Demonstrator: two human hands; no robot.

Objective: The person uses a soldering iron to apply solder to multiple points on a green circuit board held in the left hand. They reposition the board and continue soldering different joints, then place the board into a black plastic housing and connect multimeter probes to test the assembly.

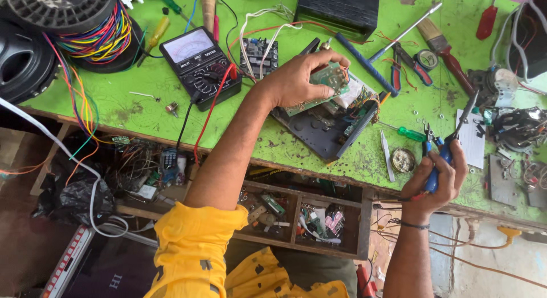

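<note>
With our left hand [296, 78] closed on the green circuit board [319, 87] tilted above the open black case [327, 130] and our right hand [436, 178] gripping blue-handled pliers [447, 147], we judge steadying the board matters most.

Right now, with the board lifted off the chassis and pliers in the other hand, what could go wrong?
1. The left hand tilts the green circuit board above the black chassis; wires still tie them together and could strain or tear.
2. The pliers in the right hand point near small loose parts and could knock them away.
3. The multimeter's red lead trails over the table edge and might snag.
</note>
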